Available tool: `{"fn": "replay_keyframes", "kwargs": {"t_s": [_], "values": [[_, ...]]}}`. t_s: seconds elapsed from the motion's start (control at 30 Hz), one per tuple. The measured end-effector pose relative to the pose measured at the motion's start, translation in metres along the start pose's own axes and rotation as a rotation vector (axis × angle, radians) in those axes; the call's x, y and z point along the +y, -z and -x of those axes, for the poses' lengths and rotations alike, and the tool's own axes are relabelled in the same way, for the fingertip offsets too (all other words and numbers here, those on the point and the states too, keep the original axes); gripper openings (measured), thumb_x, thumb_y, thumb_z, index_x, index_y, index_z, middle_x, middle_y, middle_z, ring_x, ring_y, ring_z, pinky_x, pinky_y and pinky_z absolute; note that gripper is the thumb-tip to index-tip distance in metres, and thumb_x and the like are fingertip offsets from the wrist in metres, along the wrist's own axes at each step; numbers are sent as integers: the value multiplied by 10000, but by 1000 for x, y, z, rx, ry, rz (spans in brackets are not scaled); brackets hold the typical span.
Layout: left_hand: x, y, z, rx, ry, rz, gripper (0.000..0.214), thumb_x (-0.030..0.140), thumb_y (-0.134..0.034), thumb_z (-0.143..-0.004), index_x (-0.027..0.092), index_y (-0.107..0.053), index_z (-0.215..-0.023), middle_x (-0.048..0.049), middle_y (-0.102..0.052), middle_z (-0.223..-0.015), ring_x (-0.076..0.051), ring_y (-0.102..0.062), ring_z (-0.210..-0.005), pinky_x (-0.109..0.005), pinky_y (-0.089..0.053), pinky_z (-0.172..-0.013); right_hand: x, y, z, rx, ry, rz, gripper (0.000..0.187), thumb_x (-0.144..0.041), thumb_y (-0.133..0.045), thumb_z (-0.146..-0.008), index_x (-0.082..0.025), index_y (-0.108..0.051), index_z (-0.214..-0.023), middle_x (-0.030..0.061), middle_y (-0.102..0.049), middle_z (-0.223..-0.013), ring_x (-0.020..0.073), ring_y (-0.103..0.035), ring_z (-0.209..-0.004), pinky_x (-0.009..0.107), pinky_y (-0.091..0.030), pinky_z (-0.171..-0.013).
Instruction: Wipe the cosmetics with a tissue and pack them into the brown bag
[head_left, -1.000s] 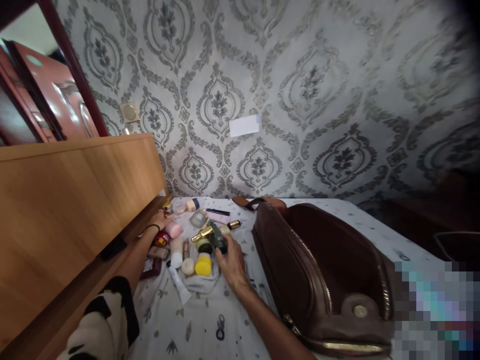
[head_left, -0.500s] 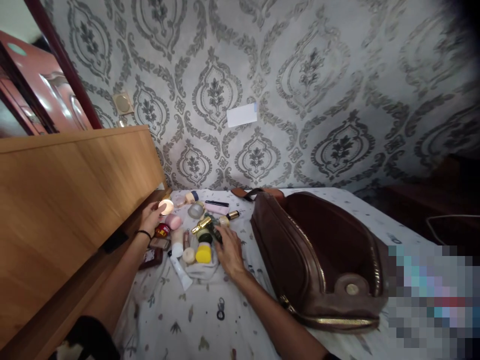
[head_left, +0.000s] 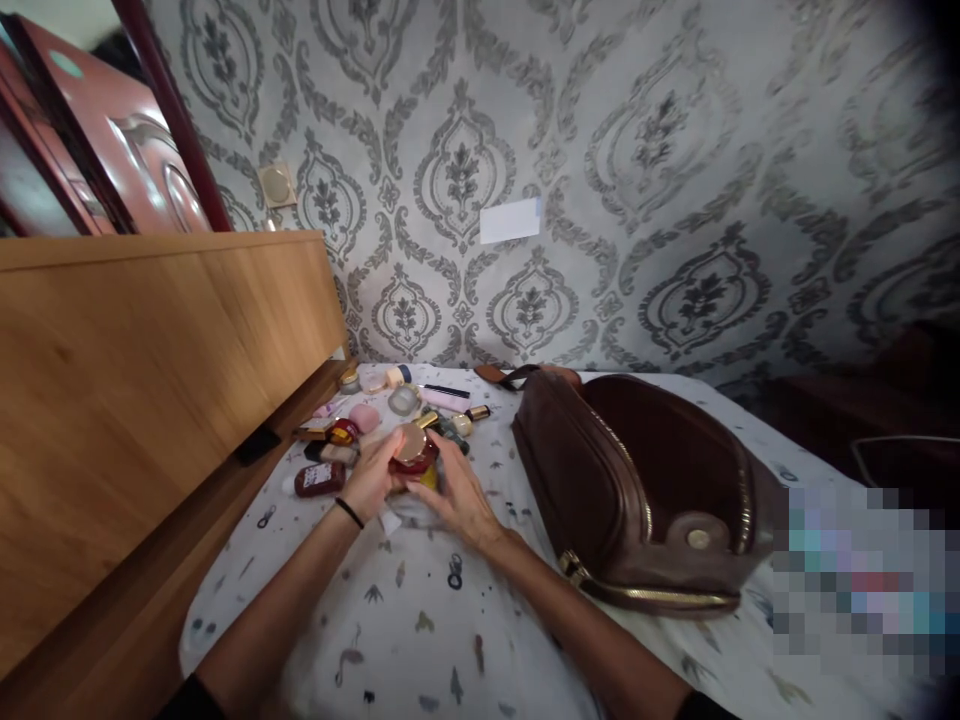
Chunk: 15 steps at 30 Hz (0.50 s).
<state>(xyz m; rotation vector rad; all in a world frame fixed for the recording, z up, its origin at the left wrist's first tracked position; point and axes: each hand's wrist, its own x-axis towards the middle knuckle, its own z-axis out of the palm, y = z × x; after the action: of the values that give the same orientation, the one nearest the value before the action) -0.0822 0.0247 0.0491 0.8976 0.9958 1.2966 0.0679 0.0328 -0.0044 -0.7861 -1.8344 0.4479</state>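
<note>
Deep red below a round, shiny, pinkish-gold lid [head_left: 412, 443], the jar [head_left: 415, 465] is gripped between the fingers of the left hand [head_left: 373, 479] and right hand [head_left: 462, 494], above the printed white sheet [head_left: 420, 645], inward from its far left corner

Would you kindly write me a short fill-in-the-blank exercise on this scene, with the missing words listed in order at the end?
1. The left hand and the ____ hand together hold a dark red container.
2. A black band is worn on the person's ____ wrist (left or right).
3. The brown bag is ____ (open or closed).
4. The wooden panel stands on the person's ____ side (left or right).

Missing words: right; left; open; left.
</note>
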Motion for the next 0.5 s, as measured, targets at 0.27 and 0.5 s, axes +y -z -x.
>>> {"fn": "replay_keyframes", "kwargs": {"t_s": [0.27, 0.5], "values": [[-7, 9, 11, -130, -202, -428, 447, 596, -550, -851, 186, -620, -1015, -46, -674, -761, -200, -651, -658, -306, -533, -582, -11, 5, 13, 201, -397, -463, 572, -379, -797, -665, -200, -542, -1145, 90, -680, -1108, 250, -663, -982, 420, -535, -898], [-26, 24, 27, -222, -743, -1535, 199, 397, -627, -862, 200, -619, -886, -70, -667, -898, -255, -583, -901, -368, -445, -789, 5, 9, 20, 290, -598, -453, 560, -295, -796, -580, -196, -555, -1076, 72, -699, -1007, 238, -672, -912, 410, -538, -867]]}}
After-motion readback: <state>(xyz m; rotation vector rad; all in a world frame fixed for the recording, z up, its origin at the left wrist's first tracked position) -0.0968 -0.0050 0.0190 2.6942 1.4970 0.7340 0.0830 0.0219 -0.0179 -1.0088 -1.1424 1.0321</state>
